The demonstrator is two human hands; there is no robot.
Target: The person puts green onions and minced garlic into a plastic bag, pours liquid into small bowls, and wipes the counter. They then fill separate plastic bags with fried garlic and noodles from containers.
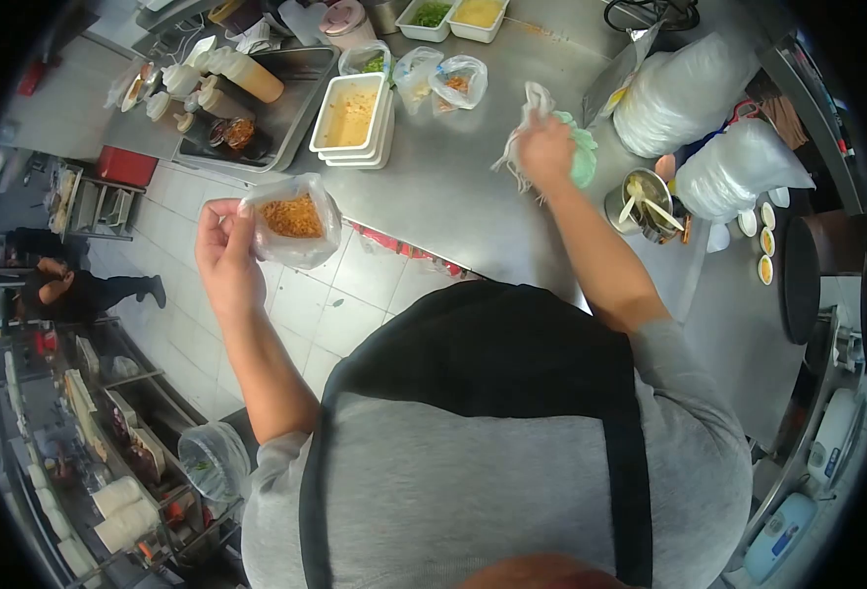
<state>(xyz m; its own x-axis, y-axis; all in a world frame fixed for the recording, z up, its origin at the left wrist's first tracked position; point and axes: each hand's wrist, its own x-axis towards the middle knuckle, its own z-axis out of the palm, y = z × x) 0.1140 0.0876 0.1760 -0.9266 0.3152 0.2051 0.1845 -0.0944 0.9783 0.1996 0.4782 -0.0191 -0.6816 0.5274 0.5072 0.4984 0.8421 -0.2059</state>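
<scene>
My left hand (229, 236) pinches the edge of a clear plastic bag (296, 221) with orange-brown crumbly food in it, held over the floor beside the counter. On the steel counter (453, 177), my right hand (545, 149) rests on a whitish cloth (534, 106), fingers wrapped over it. A pale green cloth or bag (584, 155) lies just right of that hand. Stacked white tubs (353, 116) with yellowish food stand between my hands, and small open bags (459, 82) of food sit behind them.
A metal tray (296, 108) holds squeeze bottles (247, 74) at the back left. Large plastic-wrapped bundles (684, 93) and a metal pot (640, 191) with utensils stand on the right. Small cups (766, 240) lie farther right. Another person (85, 290) is at the far left.
</scene>
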